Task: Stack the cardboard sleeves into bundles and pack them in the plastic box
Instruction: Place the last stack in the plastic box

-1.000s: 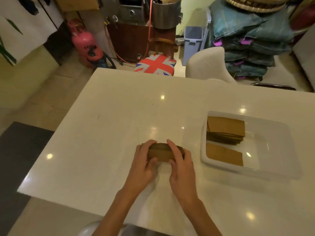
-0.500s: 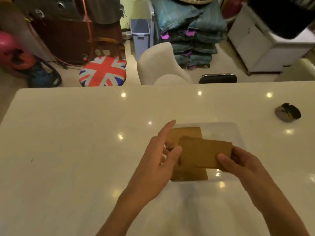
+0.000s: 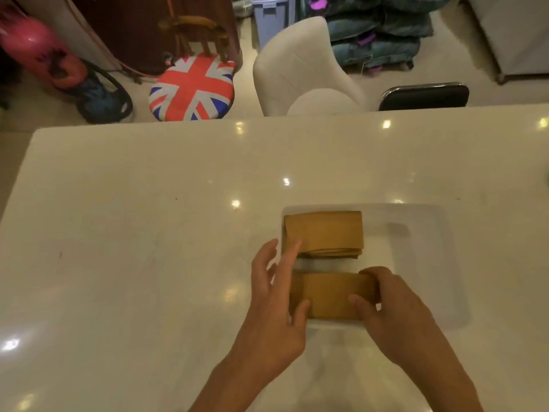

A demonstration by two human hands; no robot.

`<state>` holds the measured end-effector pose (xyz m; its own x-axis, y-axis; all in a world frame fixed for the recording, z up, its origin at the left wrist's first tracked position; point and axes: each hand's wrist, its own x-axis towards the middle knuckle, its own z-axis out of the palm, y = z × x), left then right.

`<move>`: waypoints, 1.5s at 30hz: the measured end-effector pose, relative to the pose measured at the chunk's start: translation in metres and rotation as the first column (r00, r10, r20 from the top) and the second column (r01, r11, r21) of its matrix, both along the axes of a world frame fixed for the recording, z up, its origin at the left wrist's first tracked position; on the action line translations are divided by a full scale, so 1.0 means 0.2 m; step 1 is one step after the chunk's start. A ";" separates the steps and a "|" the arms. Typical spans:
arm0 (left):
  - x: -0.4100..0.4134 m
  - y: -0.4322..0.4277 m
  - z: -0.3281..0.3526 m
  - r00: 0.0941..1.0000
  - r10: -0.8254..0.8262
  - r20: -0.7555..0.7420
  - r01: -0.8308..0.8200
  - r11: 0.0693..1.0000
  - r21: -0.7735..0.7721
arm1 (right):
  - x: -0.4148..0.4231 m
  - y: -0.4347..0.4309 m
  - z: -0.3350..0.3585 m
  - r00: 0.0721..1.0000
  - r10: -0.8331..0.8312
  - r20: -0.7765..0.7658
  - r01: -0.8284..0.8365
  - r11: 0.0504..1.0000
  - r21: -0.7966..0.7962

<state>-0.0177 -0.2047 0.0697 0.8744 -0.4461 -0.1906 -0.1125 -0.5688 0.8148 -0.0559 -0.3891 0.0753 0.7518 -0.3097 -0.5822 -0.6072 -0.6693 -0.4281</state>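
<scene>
One cream chair (image 3: 300, 63) beyond table (image 3: 133, 248) holding plastic box (image 3: 430, 263).

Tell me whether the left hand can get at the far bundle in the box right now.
Probably yes. The left hand is open, fingertips beside the far bundle's left end; the plastic box has no lid and nothing lies between. The right hand grips the near bundle, out of the way.

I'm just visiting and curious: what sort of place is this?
Likely a home, perhaps a small home workshop: a Union Jack stool, a pink gas cylinder and stacked folded cloth on the floor.
</scene>
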 end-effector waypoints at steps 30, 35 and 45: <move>0.31 -0.33 0.11 0.630 -0.583 -0.512 0.771 0.394 0.500 | 0.06 -0.13 -0.03 0.992 -0.004 -0.127 0.066 0.872 0.486; 0.36 -0.33 0.10 0.672 -0.491 -0.554 0.738 0.497 0.455 | 0.18 -0.17 0.00 0.946 -0.322 0.042 0.290 0.896 0.336; 0.38 -0.33 0.05 0.721 -0.462 -0.517 0.689 0.557 0.463 | 0.33 0.03 -0.08 0.873 -0.483 0.067 0.386 0.768 0.512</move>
<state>0.0587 -0.2713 0.0791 0.3088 -0.5213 -0.7956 -0.4130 -0.8270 0.3816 0.0108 -0.3837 0.0586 0.7108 -0.3559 -0.6067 -0.6602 -0.0402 -0.7500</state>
